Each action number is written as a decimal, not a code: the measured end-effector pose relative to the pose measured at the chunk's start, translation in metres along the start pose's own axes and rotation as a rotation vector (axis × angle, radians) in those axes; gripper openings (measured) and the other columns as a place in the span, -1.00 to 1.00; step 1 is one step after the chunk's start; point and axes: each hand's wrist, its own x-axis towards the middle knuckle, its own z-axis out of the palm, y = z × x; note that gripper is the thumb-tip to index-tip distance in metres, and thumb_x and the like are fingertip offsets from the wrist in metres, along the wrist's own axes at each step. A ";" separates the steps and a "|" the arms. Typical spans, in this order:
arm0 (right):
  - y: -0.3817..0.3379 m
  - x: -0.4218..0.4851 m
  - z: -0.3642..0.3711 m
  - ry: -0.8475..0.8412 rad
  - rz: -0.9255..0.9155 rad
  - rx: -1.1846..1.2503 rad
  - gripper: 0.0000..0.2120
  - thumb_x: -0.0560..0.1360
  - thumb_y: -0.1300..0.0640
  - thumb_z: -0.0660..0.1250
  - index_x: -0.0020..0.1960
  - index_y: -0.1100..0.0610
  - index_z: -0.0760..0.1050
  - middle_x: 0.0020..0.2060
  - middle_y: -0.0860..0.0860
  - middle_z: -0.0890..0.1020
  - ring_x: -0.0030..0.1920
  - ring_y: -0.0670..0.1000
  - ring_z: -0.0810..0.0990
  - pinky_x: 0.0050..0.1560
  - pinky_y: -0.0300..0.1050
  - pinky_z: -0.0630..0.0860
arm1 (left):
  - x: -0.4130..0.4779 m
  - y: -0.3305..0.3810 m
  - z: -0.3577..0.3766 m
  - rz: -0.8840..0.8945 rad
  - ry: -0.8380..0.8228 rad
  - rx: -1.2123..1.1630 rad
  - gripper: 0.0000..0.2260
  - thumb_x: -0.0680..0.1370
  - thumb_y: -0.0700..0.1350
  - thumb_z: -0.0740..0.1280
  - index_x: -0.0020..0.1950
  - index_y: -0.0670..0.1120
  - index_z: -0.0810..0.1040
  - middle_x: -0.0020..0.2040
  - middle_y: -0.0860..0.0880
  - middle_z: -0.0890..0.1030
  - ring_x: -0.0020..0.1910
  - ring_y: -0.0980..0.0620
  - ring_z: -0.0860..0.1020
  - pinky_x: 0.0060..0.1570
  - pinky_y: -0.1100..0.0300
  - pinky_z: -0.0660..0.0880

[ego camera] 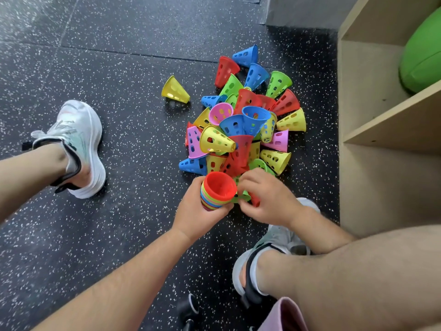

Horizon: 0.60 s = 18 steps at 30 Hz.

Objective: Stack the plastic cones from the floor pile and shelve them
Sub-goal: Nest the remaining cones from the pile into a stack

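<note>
A pile of perforated plastic cones (248, 120) in red, blue, green, yellow and pink lies on the black speckled floor. One yellow cone (175, 90) lies apart to the left of the pile. My left hand (195, 211) grips a stack of nested cones (218, 192), wide end up, with a red one innermost. My right hand (267, 199) is beside the stack at the pile's near edge, its fingers curled round a green cone (242, 198) that touches the stack's rim. Most of that green cone is hidden by the fingers.
A wooden shelf unit (381, 130) stands at the right, with a green cushion (422, 53) in its upper compartment. My two feet in white shoes (78, 144) rest on the floor left and near right of the pile. A small black object (189, 309) lies by my leg.
</note>
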 end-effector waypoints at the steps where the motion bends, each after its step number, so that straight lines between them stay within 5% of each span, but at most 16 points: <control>1: -0.001 -0.005 0.008 -0.021 -0.029 -0.029 -0.92 0.44 0.12 0.41 -0.15 0.13 0.58 -0.01 0.01 0.59 0.02 0.08 0.51 0.01 0.05 0.47 | -0.002 -0.004 0.000 -0.005 0.000 0.012 -0.41 0.28 0.19 0.57 0.24 0.12 0.48 0.07 0.18 0.63 0.04 0.19 0.63 0.08 0.13 0.58; 4: -0.003 -0.015 0.023 -0.078 -0.027 -0.129 -0.86 0.46 0.04 0.39 -0.22 0.09 0.60 0.16 0.01 0.61 0.19 0.11 0.49 0.19 0.04 0.41 | -0.006 -0.012 -0.003 -0.022 -0.001 0.043 -0.41 0.29 0.18 0.58 0.25 0.13 0.47 0.08 0.18 0.63 0.04 0.20 0.63 0.09 0.07 0.59; 11: 0.010 -0.021 0.035 -0.246 0.093 -0.348 -0.73 0.51 -0.02 0.29 0.13 0.05 0.61 0.41 -0.02 0.48 0.39 0.11 0.35 0.39 0.09 0.35 | -0.009 -0.022 -0.008 -0.049 -0.002 0.085 -0.40 0.28 0.21 0.57 0.25 0.18 0.45 0.08 0.20 0.62 0.05 0.21 0.62 0.11 0.06 0.59; 18: 0.007 -0.007 0.023 -0.118 0.228 -0.045 -0.50 0.65 -0.14 0.16 0.35 0.22 0.48 0.39 0.06 0.45 0.41 0.04 0.37 0.44 0.05 0.34 | -0.009 -0.023 -0.012 -0.058 0.024 0.094 -0.43 0.31 0.18 0.60 0.24 0.20 0.45 0.07 0.19 0.63 0.02 0.22 0.62 0.10 0.07 0.59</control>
